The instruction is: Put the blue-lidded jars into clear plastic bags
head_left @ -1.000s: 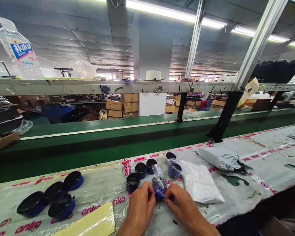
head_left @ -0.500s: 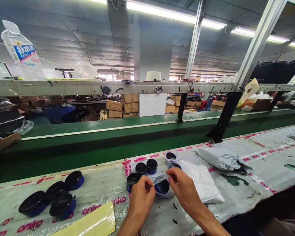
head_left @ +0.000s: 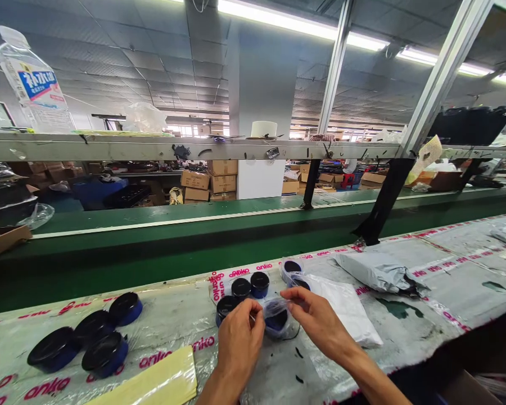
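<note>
A round black-and-blue container [head_left: 278, 322] sits in a clear plastic bag [head_left: 274, 307] on the covered bench. My left hand [head_left: 241, 340] pinches the bag's near-left edge between thumb and fingertips. On the other side, my right hand [head_left: 316, 320] has its thumb and forefinger at the bag's upper right edge, closed on the thin film. Beside my left fingers stands an unwrapped black-and-blue container [head_left: 226, 308], partly covered by the hand. Two more, a left one [head_left: 240, 288] and a right one [head_left: 260, 284], are just behind. Bagged containers [head_left: 292, 269] lie beyond my right fingertips.
Several black-lidded blue containers [head_left: 105, 354] are grouped at the left. A yellow sheet [head_left: 152, 379] lies at the front. White plastic bags [head_left: 346, 309] lie right of my hand, near a grey-white packet [head_left: 375, 270]. Behind runs a green conveyor [head_left: 152, 247], with a shelf rail [head_left: 219, 151] above.
The film that was stretched between my hands is now looser and bulges over the container. My right hand has shifted slightly up and left. A dark cord end shows beside the bag.
</note>
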`<state>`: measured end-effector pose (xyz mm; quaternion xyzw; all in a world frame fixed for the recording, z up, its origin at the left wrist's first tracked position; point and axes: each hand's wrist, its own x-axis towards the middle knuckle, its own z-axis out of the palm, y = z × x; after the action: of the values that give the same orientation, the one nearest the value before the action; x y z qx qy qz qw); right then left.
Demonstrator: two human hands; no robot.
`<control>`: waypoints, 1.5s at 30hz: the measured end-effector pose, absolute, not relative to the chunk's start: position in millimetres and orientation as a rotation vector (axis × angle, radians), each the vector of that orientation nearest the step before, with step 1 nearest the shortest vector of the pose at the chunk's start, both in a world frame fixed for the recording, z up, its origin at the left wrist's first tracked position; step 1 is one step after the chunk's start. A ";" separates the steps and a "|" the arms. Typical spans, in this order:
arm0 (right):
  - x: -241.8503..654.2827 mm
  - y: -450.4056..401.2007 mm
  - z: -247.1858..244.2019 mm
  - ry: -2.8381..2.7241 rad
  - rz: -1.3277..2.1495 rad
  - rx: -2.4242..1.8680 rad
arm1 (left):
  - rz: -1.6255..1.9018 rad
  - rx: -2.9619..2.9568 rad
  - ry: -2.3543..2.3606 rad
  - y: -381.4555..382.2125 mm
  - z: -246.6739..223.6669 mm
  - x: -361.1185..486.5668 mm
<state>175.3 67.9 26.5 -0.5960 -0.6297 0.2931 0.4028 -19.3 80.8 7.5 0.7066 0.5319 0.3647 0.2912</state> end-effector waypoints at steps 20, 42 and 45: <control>155.4 33.5 8.6 -2.013 -0.258 -1.211 | 0.847 1.946 1.417 77.7 6.8 -18.9; 152.0 47.2 -18.3 -1.993 -0.011 -1.219 | 0.935 1.889 1.259 76.4 21.3 -27.0; 158.9 50.8 -15.8 -1.928 0.270 -1.361 | 0.970 2.107 1.288 90.4 33.3 -28.4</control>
<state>158.9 50.8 -15.8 -0.5315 -0.7529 0.1056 0.3736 -28.4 90.4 33.3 0.7705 0.4711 0.3547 0.2419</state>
